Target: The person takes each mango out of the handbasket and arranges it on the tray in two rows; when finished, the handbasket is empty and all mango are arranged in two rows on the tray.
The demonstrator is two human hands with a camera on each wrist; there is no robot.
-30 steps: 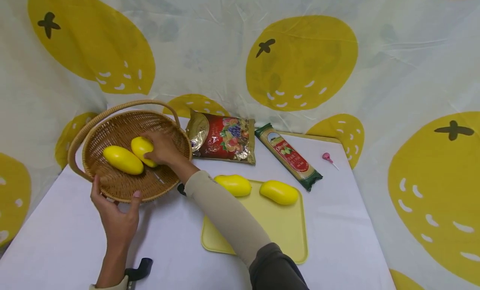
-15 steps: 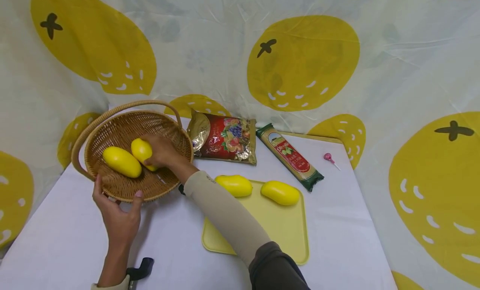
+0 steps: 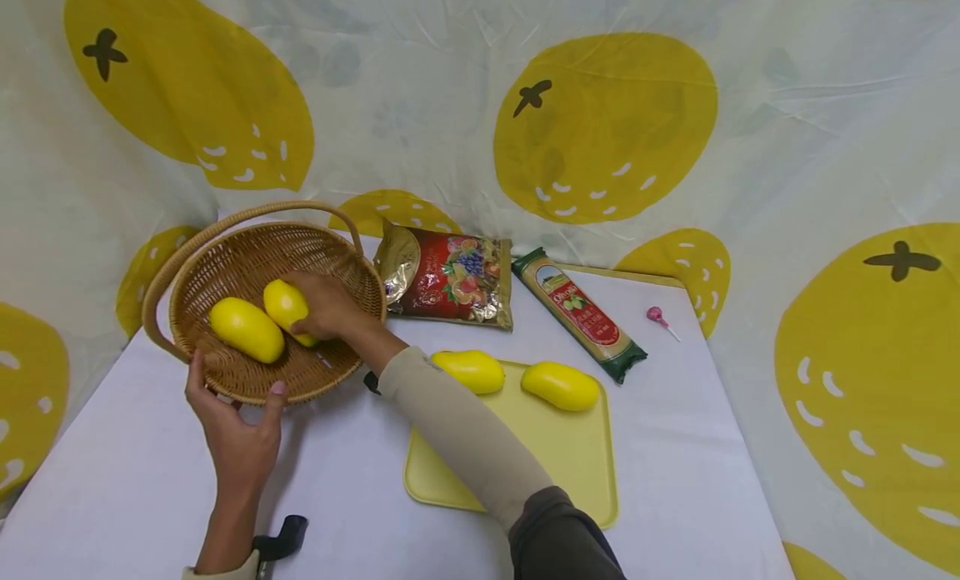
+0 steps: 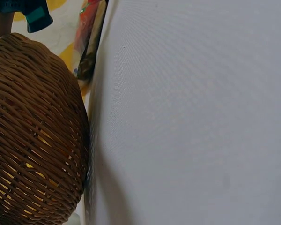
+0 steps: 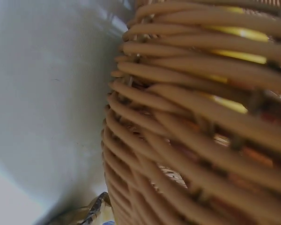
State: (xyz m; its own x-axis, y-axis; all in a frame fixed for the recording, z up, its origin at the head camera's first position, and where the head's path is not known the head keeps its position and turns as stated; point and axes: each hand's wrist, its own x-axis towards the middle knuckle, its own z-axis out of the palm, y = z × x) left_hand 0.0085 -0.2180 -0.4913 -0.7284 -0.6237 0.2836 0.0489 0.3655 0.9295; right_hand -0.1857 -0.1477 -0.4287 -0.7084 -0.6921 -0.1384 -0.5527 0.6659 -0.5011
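A brown wicker basket point(image 3: 225, 372) with an arched handle tilts toward me at the left of the table. My left hand point(image 3: 242, 447) holds its near rim, the thumb and a fingertip showing at the edge. Inside lie two yellow mangoes. My right hand point(image 3: 327, 307) reaches in over the right side and grips the right mango point(image 3: 285, 307), its far fingers partly hidden behind the fruit. The other mango point(image 3: 247, 330) lies loose beside it. The left wrist view shows the basket's woven outside point(image 4: 37, 131); the right wrist view shows the weave point(image 5: 192, 108) close up, with yellow through the gaps.
A pale yellow tray point(image 3: 555, 472) under my right forearm bears two more mangoes point(image 3: 560, 386) along its far edge. Behind it lie a red and gold candy bag point(image 3: 450, 276), a green-ended pasta packet point(image 3: 577, 313) and a pink lollipop point(image 3: 656, 314). Patterned cloth hangs behind.
The basket has shifted slightly right with my left hand. The loose mango has slid a little toward me. My right hand keeps its grip on the other mango.
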